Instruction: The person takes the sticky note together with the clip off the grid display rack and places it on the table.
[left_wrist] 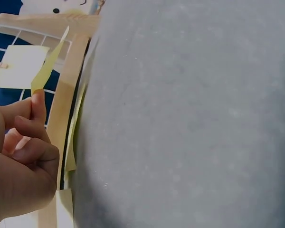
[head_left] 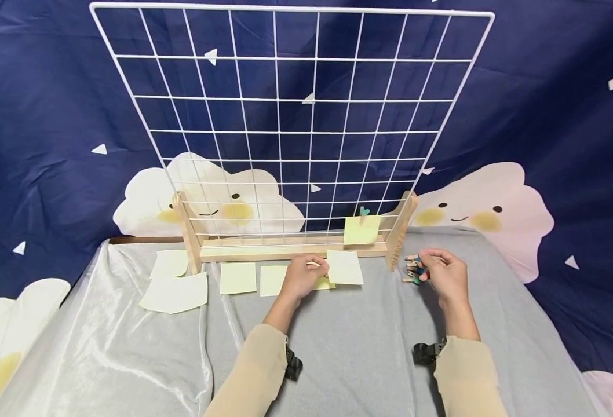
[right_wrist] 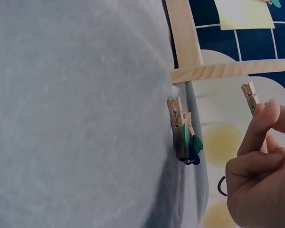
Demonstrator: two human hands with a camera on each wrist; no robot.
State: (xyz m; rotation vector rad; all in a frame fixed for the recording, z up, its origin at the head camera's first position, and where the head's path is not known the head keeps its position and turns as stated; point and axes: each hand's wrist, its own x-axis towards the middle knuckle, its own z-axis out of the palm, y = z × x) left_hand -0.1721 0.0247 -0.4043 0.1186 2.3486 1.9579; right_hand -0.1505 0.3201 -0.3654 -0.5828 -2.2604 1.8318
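My left hand (head_left: pixel 301 277) pinches a pale yellow sticky note (head_left: pixel 345 267) by its edge, just in front of the wooden base of the white wire grid (head_left: pixel 314 101). In the left wrist view the held note (left_wrist: pixel 48 66) stands up from the fingertips. My right hand (head_left: pixel 446 275) is beyond the stand's right foot. Between its thumb and finger it pinches a small wooden clothespin (right_wrist: pixel 249 97), whose lower end is hidden by the fingers. Several clothespins (right_wrist: pixel 183 135) with green and blue decorations lie beside that hand on the cloth. Another note (head_left: pixel 361 231) hangs on the grid from a green-topped clothespin.
More sticky notes lie along the grey cloth: one (head_left: pixel 238 278) left of centre, another (head_left: pixel 272 281) partly behind my left hand, and a few (head_left: pixel 175 294) at the left. Wooden feet (head_left: pixel 401 231) hold the grid upright. A dark blue curtain (head_left: pixel 35 145) hangs behind.
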